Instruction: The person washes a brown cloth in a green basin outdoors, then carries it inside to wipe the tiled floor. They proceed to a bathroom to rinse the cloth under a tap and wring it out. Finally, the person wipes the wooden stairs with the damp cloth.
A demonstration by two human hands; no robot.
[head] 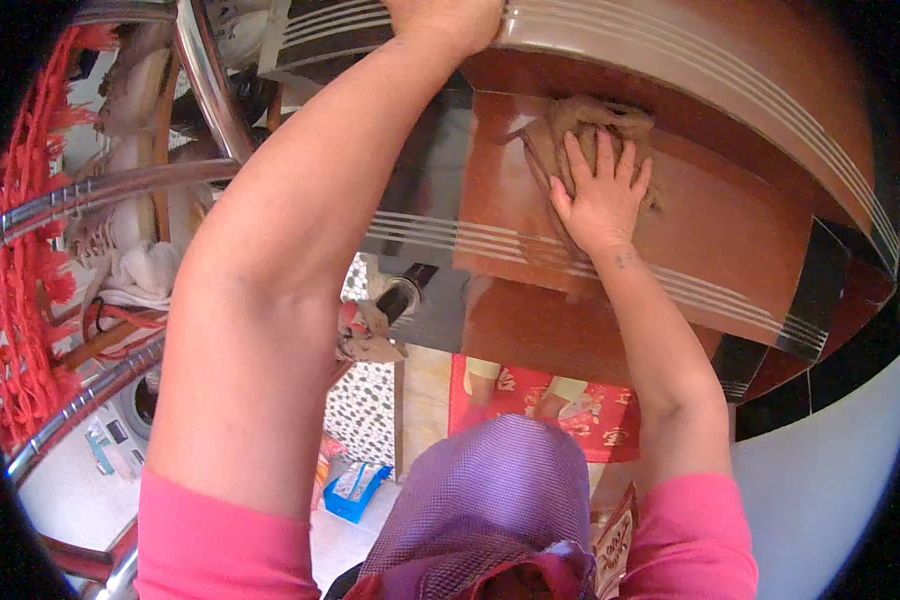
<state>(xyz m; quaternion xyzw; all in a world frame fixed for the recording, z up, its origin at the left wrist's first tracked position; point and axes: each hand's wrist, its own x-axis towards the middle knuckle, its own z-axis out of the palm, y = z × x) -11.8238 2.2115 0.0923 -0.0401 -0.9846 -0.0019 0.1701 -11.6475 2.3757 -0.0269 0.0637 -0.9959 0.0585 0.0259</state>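
My right hand [604, 196] lies flat with its fingers spread on a crumpled brown cloth [600, 112]. The cloth rests on a reddish-brown, glossy stair tread [727, 206], near the back of the tread. Pale stripes run along the tread's front edge, and black panels border its sides. At the top of the view my left hand [450, 21] rests against the rounded, striped nosing [607, 37] of the step above. The picture's edge cuts off its fingers, so its grip is hidden.
A chrome stair railing [202, 75] stands at the left, with red fringed fabric [30, 262] beside it. Shoes [131, 127] sit beyond the rails. Below are a red patterned mat [600, 439] under my feet, and a blue packet [352, 499].
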